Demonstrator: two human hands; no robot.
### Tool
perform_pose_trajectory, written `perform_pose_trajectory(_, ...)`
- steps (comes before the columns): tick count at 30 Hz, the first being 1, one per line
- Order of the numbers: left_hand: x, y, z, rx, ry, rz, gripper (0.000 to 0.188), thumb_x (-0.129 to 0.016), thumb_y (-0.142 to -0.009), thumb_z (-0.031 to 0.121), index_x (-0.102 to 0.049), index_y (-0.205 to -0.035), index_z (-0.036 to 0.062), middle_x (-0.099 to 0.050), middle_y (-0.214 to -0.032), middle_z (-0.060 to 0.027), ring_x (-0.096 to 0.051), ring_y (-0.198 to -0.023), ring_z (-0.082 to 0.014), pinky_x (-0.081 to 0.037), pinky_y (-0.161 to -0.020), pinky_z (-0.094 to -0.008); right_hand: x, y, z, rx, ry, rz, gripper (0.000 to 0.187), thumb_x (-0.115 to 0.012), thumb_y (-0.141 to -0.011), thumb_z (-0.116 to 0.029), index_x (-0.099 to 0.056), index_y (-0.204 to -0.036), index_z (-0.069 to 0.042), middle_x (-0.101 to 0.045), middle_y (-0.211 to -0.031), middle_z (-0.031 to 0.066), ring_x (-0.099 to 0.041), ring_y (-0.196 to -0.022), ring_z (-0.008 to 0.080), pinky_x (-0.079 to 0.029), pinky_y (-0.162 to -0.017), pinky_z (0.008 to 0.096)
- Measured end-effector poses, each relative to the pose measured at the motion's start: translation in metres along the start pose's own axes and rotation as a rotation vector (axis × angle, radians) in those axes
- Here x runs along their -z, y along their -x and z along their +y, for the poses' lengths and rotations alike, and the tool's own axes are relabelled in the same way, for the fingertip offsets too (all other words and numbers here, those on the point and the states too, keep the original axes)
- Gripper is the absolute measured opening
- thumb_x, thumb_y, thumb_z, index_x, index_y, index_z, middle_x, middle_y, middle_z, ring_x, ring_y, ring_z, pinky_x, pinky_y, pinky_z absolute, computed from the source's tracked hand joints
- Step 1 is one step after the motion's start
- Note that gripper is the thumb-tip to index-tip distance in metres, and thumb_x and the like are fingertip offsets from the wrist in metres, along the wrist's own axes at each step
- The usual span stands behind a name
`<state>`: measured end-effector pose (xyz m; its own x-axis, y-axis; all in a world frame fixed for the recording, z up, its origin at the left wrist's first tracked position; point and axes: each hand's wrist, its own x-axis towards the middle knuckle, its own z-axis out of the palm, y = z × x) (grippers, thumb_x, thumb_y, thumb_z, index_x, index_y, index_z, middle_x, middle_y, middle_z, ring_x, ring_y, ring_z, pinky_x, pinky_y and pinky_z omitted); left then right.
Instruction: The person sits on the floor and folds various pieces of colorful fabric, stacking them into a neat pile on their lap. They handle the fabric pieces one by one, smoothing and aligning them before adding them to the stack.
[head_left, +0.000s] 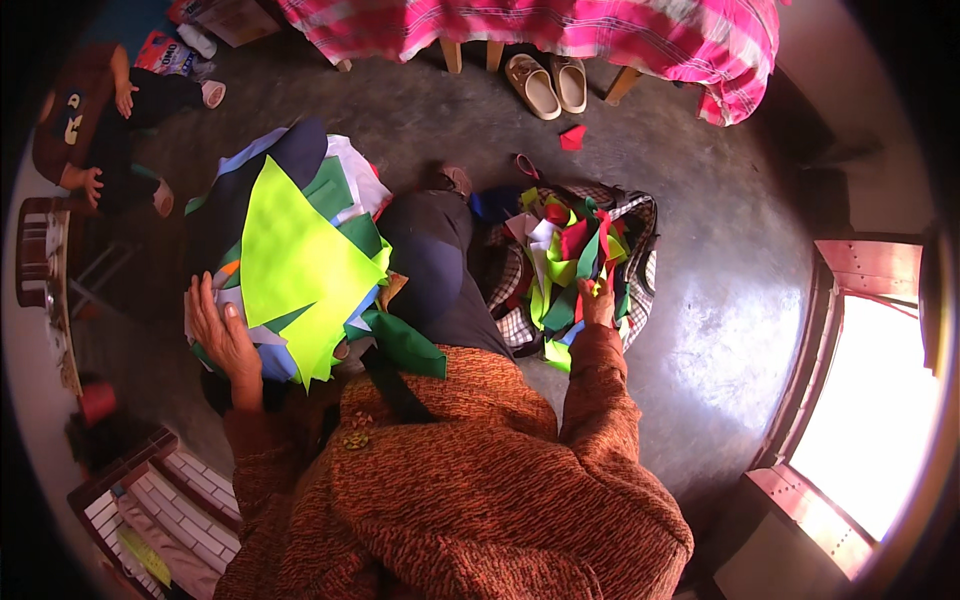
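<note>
A heap of cloth scraps (310, 260) in neon yellow, green, navy, white and blue lies at my left side and across my lap. My left hand (226, 330) rests against its near left edge, fingers stretched out. To my right, a checked fabric bag (640, 275) stands open on the floor, full of mixed scraps (552, 250) in red, yellow, green and white. Inside it, my right hand (598, 304) has its fingers closed at a dark green cloth strip (588, 260). The fingertips are partly hidden among the pieces.
A person (95, 140) sits at the far left. Beige clogs (540, 92) and a red scrap (572, 138) lie on the floor before a table with a pink plaid cloth (560, 30). A bright opening (865, 410) is at right, a slatted rack (170, 510) at lower left.
</note>
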<state>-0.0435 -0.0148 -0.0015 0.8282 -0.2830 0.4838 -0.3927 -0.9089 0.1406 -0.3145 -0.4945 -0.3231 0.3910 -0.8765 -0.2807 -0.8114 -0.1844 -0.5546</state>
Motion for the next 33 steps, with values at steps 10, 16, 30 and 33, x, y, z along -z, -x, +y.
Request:
perform_pose_trajectory(10,0.002,-0.004,0.004,-0.015,0.013,0.003,0.051,-0.033,-0.095,0.035,-0.047,-0.133,0.0029,-0.043,-0.137,-0.0214,-0.037,-0.128,-0.0405,-0.027,-0.106,-0.0476,0.002,-0.021,-0.031,-0.038,0.439,-0.097,0.036,-0.055,-0.082,-0.036,-0.064,-0.103,-0.010,-0.066,-0.101,0.0187,-0.063,-0.091,0.0370,-0.048,-0.082,0.0437)
perform_pose_trajectory(16,0.001,-0.005,0.006,-0.011,0.014,0.022,0.051,-0.034,-0.095,0.035,-0.047,-0.134,0.0041,-0.044,-0.137,-0.0200,-0.037,-0.129,-0.0397,-0.026,-0.107,-0.0470,0.041,-0.027,0.010,0.089,-0.616,-0.081,0.023,-0.055,-0.086,-0.024,-0.062,-0.102,-0.009,-0.060,-0.092,0.0070,-0.059,-0.080,0.0268,-0.048,-0.072,0.0367)
perform_pose_trajectory(30,-0.001,0.004,-0.005,0.047,-0.009,0.016,0.050,-0.039,-0.094,0.031,-0.040,-0.139,0.0092,-0.039,-0.142,-0.0180,-0.033,-0.132,-0.0385,-0.025,-0.108,-0.0472,0.156,0.025,-0.135,0.004,-1.617,-0.469,0.045,-0.055,-0.086,-0.036,-0.058,-0.114,-0.001,-0.065,-0.104,0.0119,-0.064,-0.088,0.0259,-0.052,-0.078,0.0364)
perform_pose_trajectory(33,0.003,0.004,-0.007,0.091,0.103,-0.001,0.054,-0.043,-0.093,0.030,-0.035,-0.142,0.0094,-0.036,-0.144,-0.0180,-0.031,-0.133,-0.0377,-0.024,-0.109,-0.0470,0.185,0.044,-0.178,0.015,-1.462,-0.333,0.042,-0.057,-0.085,-0.039,-0.061,-0.106,-0.003,-0.066,-0.093,0.0102,-0.064,-0.080,0.0234,-0.053,-0.070,0.0338)
